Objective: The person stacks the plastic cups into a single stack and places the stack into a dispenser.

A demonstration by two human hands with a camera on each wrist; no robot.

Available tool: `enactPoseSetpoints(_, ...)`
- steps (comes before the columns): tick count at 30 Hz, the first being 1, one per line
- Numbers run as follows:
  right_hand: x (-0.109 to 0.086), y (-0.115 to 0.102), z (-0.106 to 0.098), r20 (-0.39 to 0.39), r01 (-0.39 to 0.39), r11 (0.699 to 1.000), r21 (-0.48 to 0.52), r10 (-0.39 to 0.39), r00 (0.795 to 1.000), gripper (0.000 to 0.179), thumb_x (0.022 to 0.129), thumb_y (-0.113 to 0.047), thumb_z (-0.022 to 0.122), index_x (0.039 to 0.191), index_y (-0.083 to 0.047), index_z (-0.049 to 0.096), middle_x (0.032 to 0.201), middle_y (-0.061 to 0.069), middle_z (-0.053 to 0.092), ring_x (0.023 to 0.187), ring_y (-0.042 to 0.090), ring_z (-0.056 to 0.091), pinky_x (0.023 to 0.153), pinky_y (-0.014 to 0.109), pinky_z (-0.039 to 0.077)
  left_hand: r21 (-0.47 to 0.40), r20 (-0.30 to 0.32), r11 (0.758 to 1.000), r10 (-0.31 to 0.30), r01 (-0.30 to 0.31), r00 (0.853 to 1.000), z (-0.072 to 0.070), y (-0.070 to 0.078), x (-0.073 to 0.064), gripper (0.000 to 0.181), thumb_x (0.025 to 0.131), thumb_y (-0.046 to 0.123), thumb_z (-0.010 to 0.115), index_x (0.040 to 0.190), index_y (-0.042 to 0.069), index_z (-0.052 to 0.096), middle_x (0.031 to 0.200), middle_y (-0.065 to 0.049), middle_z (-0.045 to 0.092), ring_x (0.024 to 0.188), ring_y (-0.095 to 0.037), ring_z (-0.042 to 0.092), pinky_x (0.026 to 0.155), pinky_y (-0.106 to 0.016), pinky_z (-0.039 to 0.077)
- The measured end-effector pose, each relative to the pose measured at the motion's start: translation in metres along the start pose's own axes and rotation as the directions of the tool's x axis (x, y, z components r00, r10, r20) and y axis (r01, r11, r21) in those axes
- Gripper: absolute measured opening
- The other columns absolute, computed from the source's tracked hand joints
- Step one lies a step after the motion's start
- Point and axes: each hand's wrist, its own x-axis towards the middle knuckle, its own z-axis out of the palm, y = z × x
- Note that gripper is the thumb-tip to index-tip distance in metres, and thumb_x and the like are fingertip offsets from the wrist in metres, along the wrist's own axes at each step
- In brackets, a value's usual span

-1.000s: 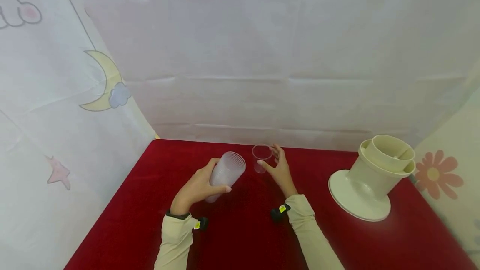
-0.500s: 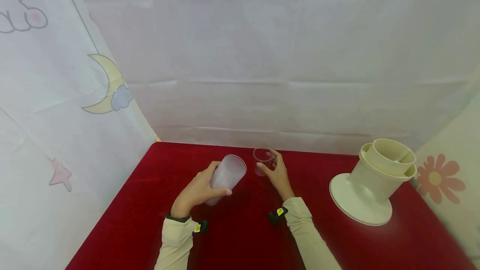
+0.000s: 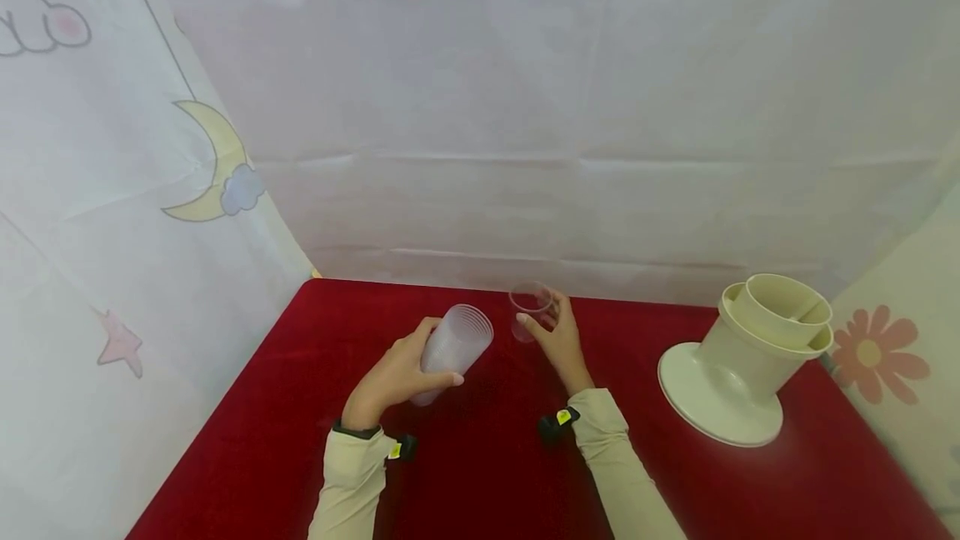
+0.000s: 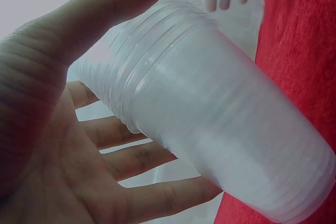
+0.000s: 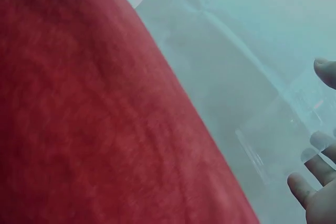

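In the head view my left hand [image 3: 393, 373] grips a stack of nested clear plastic cups [image 3: 456, 346], tilted with the open rims up and to the right. The left wrist view shows the thumb over the rims of this stack [image 4: 226, 103] and the fingers spread along its underside. To the right, my right hand [image 3: 561, 342] holds a single clear plastic cup [image 3: 522, 328] between thumb and fingers, mouth up, apart from the stack. Fingers show through the wall of this cup [image 5: 268, 135] in the right wrist view.
A cream plastic stand [image 3: 720, 390] with a round base and tube-like cups on top is at the right. Red cloth [image 3: 480, 457] covers the table. A white sheet [image 3: 480, 107] hangs behind its far edge, and printed cloth [image 3: 90, 273] hangs at the left.
The single cup in my right hand has shifted slightly right and away from me. My left hand and the stack have barely moved.
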Motion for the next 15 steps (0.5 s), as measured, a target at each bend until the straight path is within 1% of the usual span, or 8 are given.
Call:
enactPoseSetpoints(4, 0.001, -0.010, 0.000, 0.000, -0.011, 0.999, 0.034, 0.011, 1.000, 0.067, 0.090, -0.004, 0.072, 0.143, 0.011, 0.034, 0.144, 0.032, 0.043, 0.136, 0.042, 0.042, 0.110, 0.056, 0.035, 0.000, -0.004, 1.000, -0.005, 0.005, 1.000, -0.001, 0.000, -0.001, 0.083, 0.074, 0.037, 0.086, 0.143, 0.020, 0.040, 0.121, -0.003, 0.059, 0.100, -0.024, 0.059, 0.077, -0.044, 0.057)
enactPoseSetpoints(8, 0.000, -0.012, -0.001, 0.007, -0.023, 0.997, 0.071, 0.022, 1.000, 0.069, 0.090, -0.004, 0.073, 0.144, 0.010, 0.032, 0.147, 0.031, 0.042, 0.138, 0.040, 0.041, 0.112, 0.056, 0.033, 0.000, 0.001, 1.000, -0.022, 0.022, 1.000, -0.001, -0.001, -0.004, 0.081, 0.074, 0.037, 0.086, 0.141, 0.021, 0.042, 0.119, -0.003, 0.059, 0.100, -0.025, 0.059, 0.076, -0.043, 0.057)
enactPoseSetpoints(15, 0.001, -0.016, -0.005, 0.002, 0.028, 0.994, 0.105, -0.028, 1.000, 0.069, 0.089, -0.001, 0.072, 0.144, 0.012, 0.031, 0.145, 0.034, 0.042, 0.137, 0.043, 0.041, 0.110, 0.059, 0.032, -0.001, -0.003, 1.000, -0.001, 0.001, 1.000, 0.001, 0.000, -0.002, 0.079, 0.074, 0.036, 0.085, 0.139, 0.021, 0.042, 0.119, -0.002, 0.059, 0.100, -0.024, 0.059, 0.075, -0.043, 0.057)
